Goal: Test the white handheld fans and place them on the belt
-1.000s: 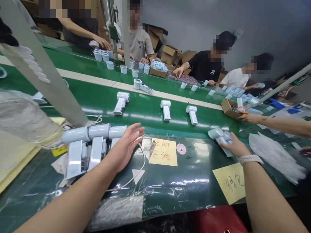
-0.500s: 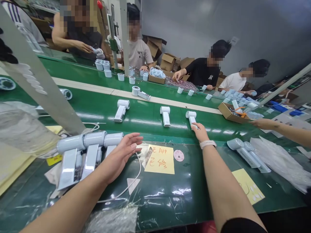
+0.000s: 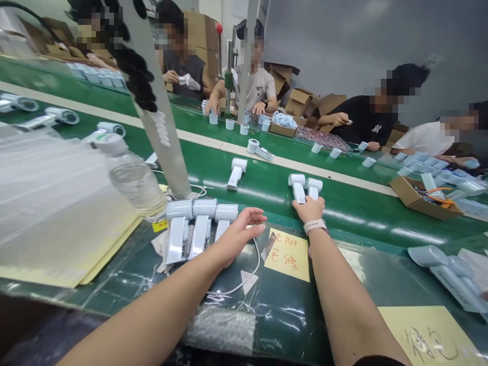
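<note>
My right hand (image 3: 309,211) lies curled over the lower end of a white handheld device (image 3: 313,190) on the green conveyor belt (image 3: 343,213). A matching white device (image 3: 298,188) stands against its left side. My left hand (image 3: 239,238) rests flat and open on the dark green mat, fingers spread, beside a row of three white devices (image 3: 200,229). A white cable (image 3: 253,264) curves just past its fingertips. A yellow note with red writing (image 3: 287,256) lies between my hands.
A clear plastic bottle (image 3: 133,175) and a white upright post (image 3: 163,122) stand left of the row. A cardboard box with orange-handled scissors (image 3: 423,198) sits at right, above pale blue devices (image 3: 450,269). Co-workers handle parts along the far belt.
The view has swung left, shifting everything rightward. My right hand has left the pale blue devices and come onto the white device at the belt. My left hand stays beside the row.
</note>
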`<state>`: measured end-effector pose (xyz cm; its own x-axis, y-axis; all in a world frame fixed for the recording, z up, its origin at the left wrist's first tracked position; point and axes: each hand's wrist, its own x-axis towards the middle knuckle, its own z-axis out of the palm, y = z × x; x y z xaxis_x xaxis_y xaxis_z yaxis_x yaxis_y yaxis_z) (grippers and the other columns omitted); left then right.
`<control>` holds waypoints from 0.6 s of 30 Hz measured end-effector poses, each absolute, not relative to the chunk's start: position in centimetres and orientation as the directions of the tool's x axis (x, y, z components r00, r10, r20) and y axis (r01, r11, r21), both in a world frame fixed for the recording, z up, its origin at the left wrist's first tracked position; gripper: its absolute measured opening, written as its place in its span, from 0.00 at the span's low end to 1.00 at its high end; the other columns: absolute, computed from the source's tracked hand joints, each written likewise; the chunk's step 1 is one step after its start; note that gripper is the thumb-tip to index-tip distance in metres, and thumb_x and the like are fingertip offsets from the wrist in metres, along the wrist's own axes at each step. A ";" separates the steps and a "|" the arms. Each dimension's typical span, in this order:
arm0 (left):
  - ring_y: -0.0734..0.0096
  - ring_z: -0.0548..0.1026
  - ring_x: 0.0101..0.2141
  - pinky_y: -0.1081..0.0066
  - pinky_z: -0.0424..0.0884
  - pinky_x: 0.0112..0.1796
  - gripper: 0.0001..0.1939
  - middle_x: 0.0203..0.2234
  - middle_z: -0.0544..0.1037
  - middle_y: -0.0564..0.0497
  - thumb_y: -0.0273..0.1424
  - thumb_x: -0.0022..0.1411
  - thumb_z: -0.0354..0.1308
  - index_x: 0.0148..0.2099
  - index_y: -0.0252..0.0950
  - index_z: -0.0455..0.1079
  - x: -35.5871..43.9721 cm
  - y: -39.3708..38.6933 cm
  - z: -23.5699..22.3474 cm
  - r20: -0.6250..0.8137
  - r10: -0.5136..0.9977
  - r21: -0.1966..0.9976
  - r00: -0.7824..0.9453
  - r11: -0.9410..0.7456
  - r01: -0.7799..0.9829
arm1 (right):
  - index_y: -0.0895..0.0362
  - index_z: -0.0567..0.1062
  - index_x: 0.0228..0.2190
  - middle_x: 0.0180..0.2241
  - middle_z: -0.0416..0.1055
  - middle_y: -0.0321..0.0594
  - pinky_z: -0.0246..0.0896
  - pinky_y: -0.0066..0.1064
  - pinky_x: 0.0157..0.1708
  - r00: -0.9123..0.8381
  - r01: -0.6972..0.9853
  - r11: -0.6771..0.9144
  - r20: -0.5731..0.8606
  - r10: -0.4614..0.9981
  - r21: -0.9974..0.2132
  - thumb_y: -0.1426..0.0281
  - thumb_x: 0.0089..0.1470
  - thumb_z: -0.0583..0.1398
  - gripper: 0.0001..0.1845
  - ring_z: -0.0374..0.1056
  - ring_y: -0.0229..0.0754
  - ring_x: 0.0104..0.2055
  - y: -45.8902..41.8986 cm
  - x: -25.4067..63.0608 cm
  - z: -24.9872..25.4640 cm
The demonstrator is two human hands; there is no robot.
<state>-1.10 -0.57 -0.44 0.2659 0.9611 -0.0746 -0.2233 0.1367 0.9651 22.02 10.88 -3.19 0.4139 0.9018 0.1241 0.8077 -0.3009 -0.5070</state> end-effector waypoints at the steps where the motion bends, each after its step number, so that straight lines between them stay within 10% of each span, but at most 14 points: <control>1: 0.53 0.68 0.56 0.51 0.60 0.57 0.21 0.50 0.74 0.42 0.40 0.56 0.64 0.50 0.40 0.66 -1.2 -0.5 -0.5 -0.081 0.963 0.962 0.256 0.143 -0.233 | 0.65 0.80 0.43 0.52 0.63 0.61 0.54 0.50 0.57 0.395 0.807 -0.271 0.139 0.908 -0.525 0.62 0.50 0.61 0.23 0.59 0.66 0.57 10.1 21.7 -2.8; 11: 0.60 0.77 0.44 0.64 0.71 0.48 0.23 0.40 0.81 0.44 0.50 0.59 0.62 0.43 0.35 0.74 -0.7 0.1 -0.2 -0.197 0.964 0.641 0.180 0.265 -0.720 | 0.56 0.78 0.49 0.61 0.58 0.55 0.51 0.57 0.61 -0.216 0.713 0.442 0.429 0.877 -0.545 0.56 0.48 0.64 0.28 0.54 0.66 0.64 -2.4 13.8 -0.5; 18: 0.62 0.79 0.29 0.66 0.75 0.33 0.30 0.27 0.80 0.44 0.58 0.53 0.61 0.34 0.31 0.75 -1.9 0.4 -0.1 -0.200 0.935 0.567 0.293 0.354 -0.744 | 0.54 0.79 0.33 0.61 0.65 0.50 0.61 0.55 0.56 -0.362 0.465 0.531 0.395 0.844 -0.709 0.56 0.62 0.54 0.19 0.64 0.58 0.59 -1.7 14.3 -0.9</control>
<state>-1.86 0.43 -0.10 0.2931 0.9350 -0.1998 -0.7436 0.3543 0.5671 14.33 -1.72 -0.91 -0.3621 0.8442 0.3952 0.4645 0.5310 -0.7087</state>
